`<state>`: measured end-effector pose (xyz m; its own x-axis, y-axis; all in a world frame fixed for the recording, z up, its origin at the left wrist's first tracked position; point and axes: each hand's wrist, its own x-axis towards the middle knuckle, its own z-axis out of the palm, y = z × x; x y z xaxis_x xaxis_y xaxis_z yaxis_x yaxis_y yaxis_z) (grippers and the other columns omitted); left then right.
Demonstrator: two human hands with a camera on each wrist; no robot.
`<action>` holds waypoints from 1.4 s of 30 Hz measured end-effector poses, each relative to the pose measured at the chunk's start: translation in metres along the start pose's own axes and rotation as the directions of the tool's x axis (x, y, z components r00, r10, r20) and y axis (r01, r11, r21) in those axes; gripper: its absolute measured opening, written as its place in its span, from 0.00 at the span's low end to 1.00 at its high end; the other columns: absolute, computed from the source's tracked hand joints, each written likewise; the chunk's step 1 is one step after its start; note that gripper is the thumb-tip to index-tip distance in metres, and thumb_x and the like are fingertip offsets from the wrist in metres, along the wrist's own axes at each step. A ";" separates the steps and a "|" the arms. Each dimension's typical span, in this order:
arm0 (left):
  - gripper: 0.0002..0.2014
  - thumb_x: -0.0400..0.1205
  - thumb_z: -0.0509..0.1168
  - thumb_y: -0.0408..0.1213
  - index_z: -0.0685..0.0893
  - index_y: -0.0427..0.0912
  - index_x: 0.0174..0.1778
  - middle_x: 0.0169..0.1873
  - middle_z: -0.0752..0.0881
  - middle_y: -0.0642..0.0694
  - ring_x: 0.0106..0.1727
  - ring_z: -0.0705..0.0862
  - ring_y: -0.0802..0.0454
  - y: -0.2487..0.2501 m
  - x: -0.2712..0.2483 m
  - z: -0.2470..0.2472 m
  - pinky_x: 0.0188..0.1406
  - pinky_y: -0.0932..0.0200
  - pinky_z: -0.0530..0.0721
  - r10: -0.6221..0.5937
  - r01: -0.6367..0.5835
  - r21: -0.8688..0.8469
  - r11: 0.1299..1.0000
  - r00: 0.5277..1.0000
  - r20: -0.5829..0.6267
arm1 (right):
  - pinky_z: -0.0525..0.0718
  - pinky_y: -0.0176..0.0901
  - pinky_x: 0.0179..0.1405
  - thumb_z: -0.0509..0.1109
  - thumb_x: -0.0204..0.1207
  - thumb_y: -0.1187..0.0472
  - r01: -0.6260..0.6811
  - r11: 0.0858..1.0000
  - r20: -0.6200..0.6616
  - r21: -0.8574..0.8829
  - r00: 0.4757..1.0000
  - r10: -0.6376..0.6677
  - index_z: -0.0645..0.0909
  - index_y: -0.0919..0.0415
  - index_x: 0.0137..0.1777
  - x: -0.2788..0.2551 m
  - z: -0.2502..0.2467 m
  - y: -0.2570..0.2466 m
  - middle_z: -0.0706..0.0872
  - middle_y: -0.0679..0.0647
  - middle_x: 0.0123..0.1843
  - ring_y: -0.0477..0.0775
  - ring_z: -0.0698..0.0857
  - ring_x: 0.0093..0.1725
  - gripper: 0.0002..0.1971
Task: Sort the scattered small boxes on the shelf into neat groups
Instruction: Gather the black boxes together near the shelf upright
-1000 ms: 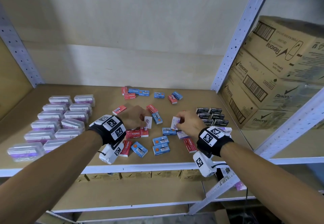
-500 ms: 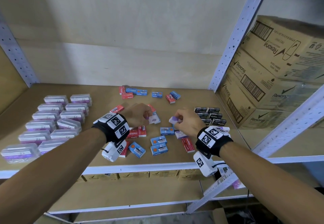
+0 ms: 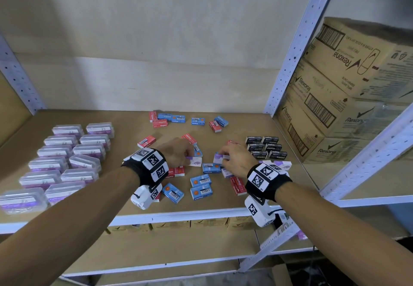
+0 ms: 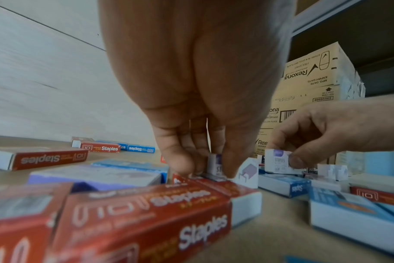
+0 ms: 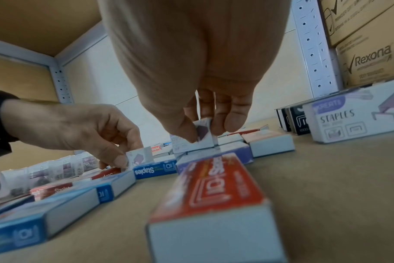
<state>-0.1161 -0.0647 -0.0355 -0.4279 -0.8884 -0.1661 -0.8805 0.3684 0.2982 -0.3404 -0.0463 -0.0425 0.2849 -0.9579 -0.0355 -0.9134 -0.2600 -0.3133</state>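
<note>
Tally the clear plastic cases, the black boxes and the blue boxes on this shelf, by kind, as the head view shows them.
Clear plastic cases: 12
Black boxes: 6
Blue boxes: 9, one of them partly hidden
Total: 27
</note>
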 end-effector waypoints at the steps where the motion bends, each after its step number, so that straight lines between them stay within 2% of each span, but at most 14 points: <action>1: 0.08 0.79 0.69 0.38 0.88 0.47 0.54 0.49 0.86 0.52 0.47 0.82 0.56 0.000 0.000 0.000 0.39 0.68 0.77 0.008 -0.008 0.009 1.000 1.000 0.000 | 0.80 0.45 0.53 0.66 0.77 0.63 -0.001 1.000 0.004 0.003 1.000 0.001 0.84 0.57 0.63 0.000 0.000 0.000 0.85 0.55 0.58 0.56 0.83 0.58 0.16; 7: 0.08 0.78 0.69 0.41 0.88 0.50 0.52 0.48 0.86 0.54 0.49 0.84 0.55 -0.004 0.003 -0.003 0.51 0.57 0.85 -0.022 0.022 -0.016 1.000 1.000 -0.009 | 0.82 0.46 0.56 0.64 0.78 0.63 -0.001 0.998 -0.006 0.056 1.000 0.002 0.84 0.57 0.63 -0.004 -0.005 0.001 0.85 0.55 0.59 0.56 0.83 0.59 0.15; 10: 0.04 0.78 0.70 0.39 0.88 0.47 0.45 0.41 0.85 0.55 0.45 0.84 0.53 0.002 0.008 -0.009 0.47 0.54 0.85 -0.008 0.007 -0.056 0.998 1.000 -0.018 | 0.82 0.46 0.55 0.65 0.77 0.62 -0.024 0.994 -0.019 0.107 0.999 0.026 0.84 0.54 0.61 -0.007 -0.013 0.004 0.84 0.52 0.60 0.54 0.83 0.58 0.14; 14: 0.03 0.78 0.69 0.34 0.88 0.41 0.43 0.38 0.84 0.53 0.41 0.82 0.54 0.024 0.018 -0.019 0.40 0.61 0.80 0.042 -0.049 -0.101 0.994 0.997 -0.065 | 0.84 0.49 0.55 0.66 0.76 0.62 -0.076 0.984 -0.043 0.161 0.996 0.084 0.85 0.52 0.57 -0.016 -0.034 0.013 0.84 0.49 0.63 0.51 0.83 0.57 0.12; 19: 0.02 0.74 0.70 0.35 0.85 0.44 0.41 0.41 0.87 0.48 0.45 0.87 0.49 0.065 0.032 -0.021 0.47 0.49 0.88 0.114 -0.128 -0.199 0.972 0.991 -0.076 | 0.87 0.50 0.48 0.73 0.73 0.57 -0.192 0.968 -0.085 0.162 0.975 0.207 0.84 0.50 0.49 -0.038 -0.056 0.038 0.85 0.49 0.57 0.52 0.85 0.50 0.05; 24: 0.03 0.73 0.70 0.34 0.86 0.42 0.41 0.43 0.87 0.45 0.44 0.85 0.48 0.117 0.044 -0.010 0.43 0.53 0.85 0.189 -0.203 -0.207 0.957 0.978 -0.086 | 0.84 0.48 0.55 0.71 0.72 0.62 -0.327 0.940 -0.111 0.101 0.935 0.337 0.84 0.56 0.50 -0.065 -0.070 0.068 0.84 0.48 0.54 0.51 0.83 0.55 0.07; 27: 0.05 0.71 0.70 0.37 0.81 0.51 0.33 0.40 0.87 0.48 0.43 0.86 0.47 0.139 0.052 0.008 0.40 0.51 0.86 0.167 -0.177 -0.230 0.957 0.984 -0.063 | 0.82 0.43 0.52 0.70 0.73 0.64 -0.384 0.919 -0.095 0.090 0.915 0.391 0.83 0.56 0.47 -0.079 -0.073 0.083 0.81 0.41 0.44 0.50 0.83 0.53 0.04; 29: 0.03 0.71 0.70 0.39 0.83 0.49 0.33 0.39 0.85 0.51 0.42 0.84 0.49 0.153 0.055 0.020 0.36 0.58 0.81 0.149 -0.167 -0.197 0.966 0.983 -0.107 | 0.81 0.43 0.51 0.71 0.74 0.62 -0.420 0.905 -0.076 0.061 0.903 0.424 0.82 0.53 0.45 -0.085 -0.069 0.090 0.83 0.46 0.47 0.53 0.83 0.54 0.03; 30: 0.01 0.72 0.70 0.38 0.86 0.47 0.36 0.40 0.85 0.50 0.44 0.84 0.49 0.160 0.055 0.025 0.36 0.59 0.79 0.158 -0.180 -0.172 0.969 0.979 -0.131 | 0.81 0.43 0.52 0.71 0.74 0.60 -0.432 0.901 -0.076 0.044 0.898 0.434 0.83 0.53 0.47 -0.088 -0.067 0.092 0.85 0.49 0.51 0.53 0.83 0.55 0.04; 31: 0.04 0.73 0.69 0.36 0.88 0.42 0.41 0.42 0.86 0.48 0.46 0.85 0.48 0.167 0.055 0.029 0.38 0.59 0.80 0.161 -0.181 -0.155 0.971 0.978 -0.135 | 0.81 0.44 0.54 0.71 0.74 0.59 -0.446 0.895 -0.074 0.029 0.892 0.446 0.85 0.52 0.50 -0.091 -0.065 0.095 0.86 0.50 0.55 0.53 0.84 0.56 0.06; 33: 0.08 0.74 0.67 0.33 0.89 0.36 0.44 0.44 0.89 0.42 0.47 0.86 0.45 0.177 0.056 0.036 0.42 0.56 0.84 0.175 -0.190 -0.132 0.973 0.978 -0.114 | 0.79 0.40 0.54 0.69 0.76 0.60 -0.452 0.892 -0.066 0.023 0.889 0.452 0.86 0.52 0.54 -0.096 -0.061 0.099 0.85 0.43 0.54 0.49 0.83 0.54 0.08; 35: 0.08 0.74 0.65 0.31 0.89 0.34 0.43 0.42 0.89 0.39 0.45 0.87 0.42 0.182 0.058 0.042 0.37 0.55 0.83 0.167 -0.176 -0.102 0.979 0.982 -0.092 | 0.76 0.36 0.52 0.68 0.77 0.64 -0.457 0.889 -0.038 0.024 0.888 0.458 0.87 0.53 0.54 -0.099 -0.057 0.102 0.81 0.37 0.51 0.45 0.80 0.50 0.10; 38: 0.10 0.74 0.61 0.26 0.87 0.29 0.43 0.42 0.89 0.33 0.46 0.89 0.38 0.189 0.060 0.046 0.35 0.49 0.84 0.147 -0.148 -0.020 0.989 0.987 -0.066 | 0.81 0.43 0.58 0.66 0.77 0.65 -0.467 0.884 -0.007 -0.014 0.884 0.467 0.87 0.50 0.55 -0.099 -0.053 0.103 0.87 0.44 0.58 0.51 0.84 0.57 0.13; 42: 0.11 0.77 0.59 0.24 0.87 0.30 0.44 0.44 0.89 0.37 0.45 0.89 0.41 0.191 0.066 0.053 0.33 0.56 0.81 0.109 -0.108 0.007 0.994 0.992 -0.059 | 0.81 0.46 0.64 0.63 0.77 0.71 -0.437 0.900 0.002 0.007 0.900 0.437 0.87 0.51 0.56 -0.095 -0.047 0.105 0.86 0.44 0.62 0.52 0.84 0.62 0.18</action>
<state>-0.3237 -0.0387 -0.0399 -0.5082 -0.8579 -0.0766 -0.8304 0.4644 0.3079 -0.4770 0.0113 -0.0272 -0.1420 -0.9751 -0.1702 -0.9441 0.1851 -0.2728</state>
